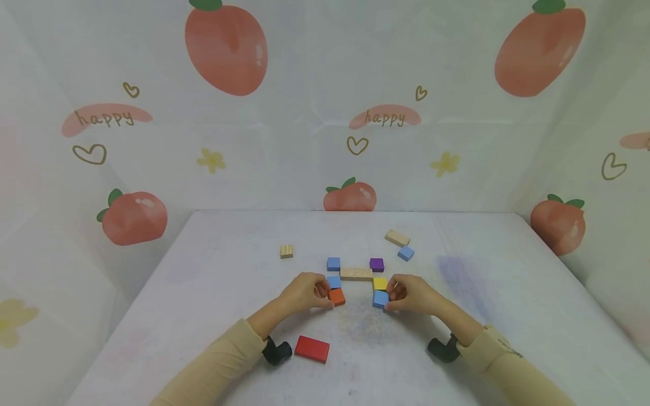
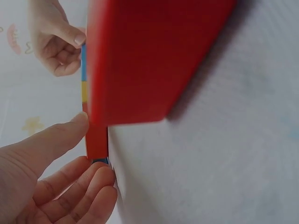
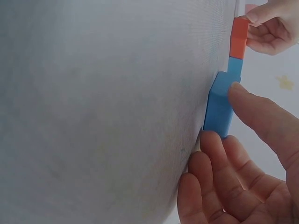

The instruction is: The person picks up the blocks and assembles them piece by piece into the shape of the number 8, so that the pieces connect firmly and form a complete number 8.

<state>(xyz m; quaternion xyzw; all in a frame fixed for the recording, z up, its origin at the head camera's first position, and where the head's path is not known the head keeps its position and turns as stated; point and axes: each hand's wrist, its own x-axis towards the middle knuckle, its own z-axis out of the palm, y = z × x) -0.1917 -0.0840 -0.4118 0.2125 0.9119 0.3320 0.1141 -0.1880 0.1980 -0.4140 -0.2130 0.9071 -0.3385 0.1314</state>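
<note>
My left hand (image 1: pixel 306 291) pinches an orange block (image 1: pixel 337 297) between thumb and fingers, at the near end of the left row. Just behind it sits a blue block (image 1: pixel 333 282), with another blue block (image 1: pixel 333 264) farther back. Across from it, my right hand (image 1: pixel 413 294) pinches a blue block (image 1: pixel 380 299) by its sides. That one lies right in front of a yellow block (image 1: pixel 380 284). A plain wooden plank (image 1: pixel 356 274) spans between the two rows, and a purple block (image 1: pixel 377 264) stands at its back right. In the right wrist view, thumb and fingertips press the blue block (image 3: pixel 219 109).
A red rectangular block (image 1: pixel 312 349) lies nearer me, beside the left wrist's black camera (image 1: pixel 277 352). Toward the back are a small ridged wooden block (image 1: pixel 286 251), a wooden plank (image 1: pixel 398 237) and a loose blue block (image 1: pixel 405 253). A printed curtain hangs behind the table.
</note>
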